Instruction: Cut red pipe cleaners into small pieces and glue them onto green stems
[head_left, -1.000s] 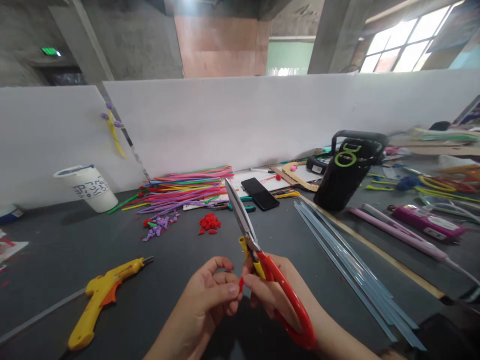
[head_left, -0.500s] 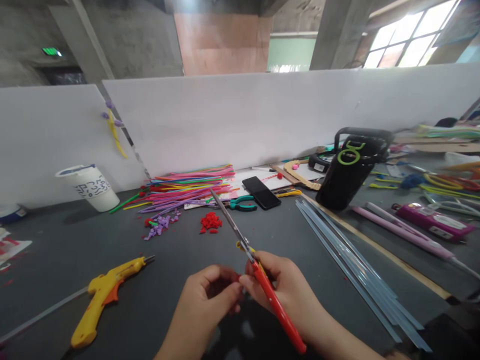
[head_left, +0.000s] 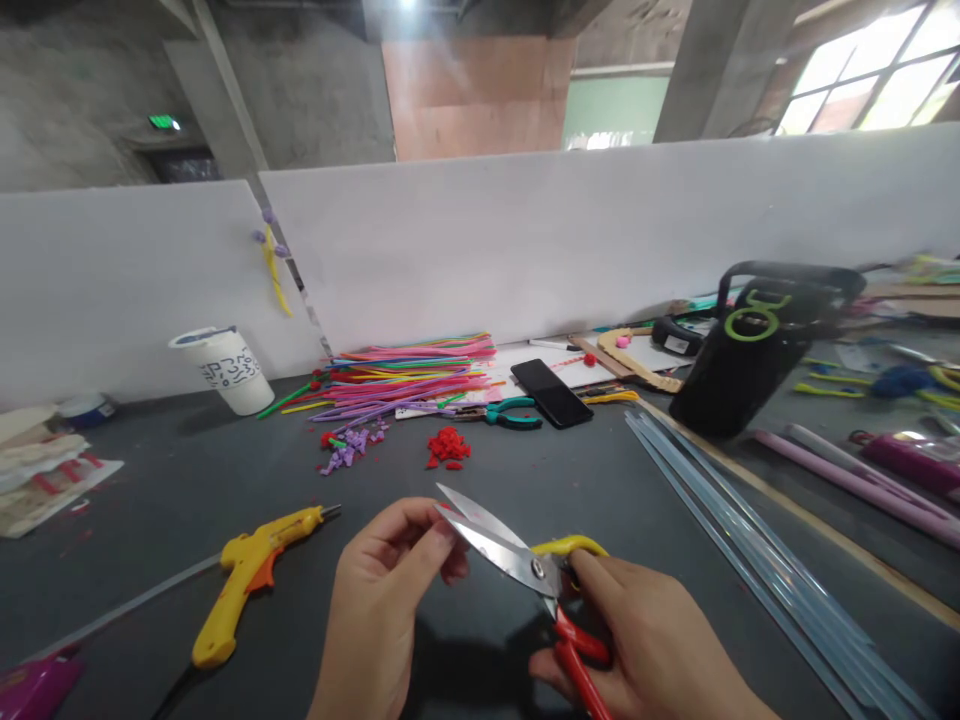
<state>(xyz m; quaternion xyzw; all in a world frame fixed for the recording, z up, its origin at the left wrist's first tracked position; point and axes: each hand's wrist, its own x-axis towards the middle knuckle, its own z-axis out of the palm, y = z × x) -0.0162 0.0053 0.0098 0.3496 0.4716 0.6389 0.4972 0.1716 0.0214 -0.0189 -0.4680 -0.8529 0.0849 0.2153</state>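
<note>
My right hand grips a pair of scissors with red and yellow handles. The silver blades are spread apart and point up to the left. Their tips reach the fingertips of my left hand, which is closed in a pinch. Between its thumb and forefinger a small red piece shows, mostly hidden by the fingers. Beyond the hands lies a pile of small red pieces. To its left is a pile of purple pieces.
A yellow glue gun lies at the left. Behind are fuzzy coloured stems, teal-handled pliers, a phone and a white cup. Clear glue sticks and a black bottle are at the right.
The scissors have swung lower, their blades opening towards my left fingertips. My right hand has moved right and down, away from the left. The view has shifted slightly left.
</note>
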